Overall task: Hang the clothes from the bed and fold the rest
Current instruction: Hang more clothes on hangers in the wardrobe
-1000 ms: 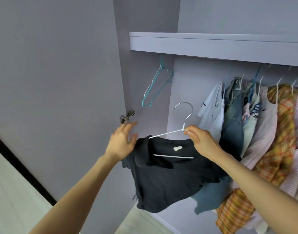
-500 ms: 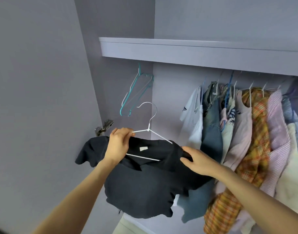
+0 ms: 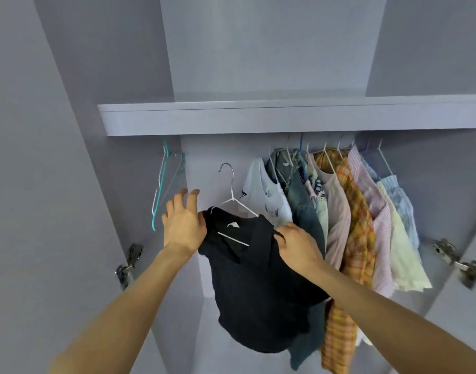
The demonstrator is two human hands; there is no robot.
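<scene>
Hands are steadying a black shirt [image 3: 258,279] on a white wire hanger [image 3: 233,201]: left hand [image 3: 183,225] spread-fingered against its shoulder, right hand [image 3: 299,247] pinching the opposite shoulder.

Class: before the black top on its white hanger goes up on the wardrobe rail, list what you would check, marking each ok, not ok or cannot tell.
1. Black top sits on white hanger: ok.
2. Hook free and upright: ok.
3. Right hand grips the top's shoulder: ok.
4. Left hand holds the hanger: cannot tell.
5. Gap between empty hangers and hung clothes: ok.
6. Rail visible: not ok, hidden behind shelf.
</scene>
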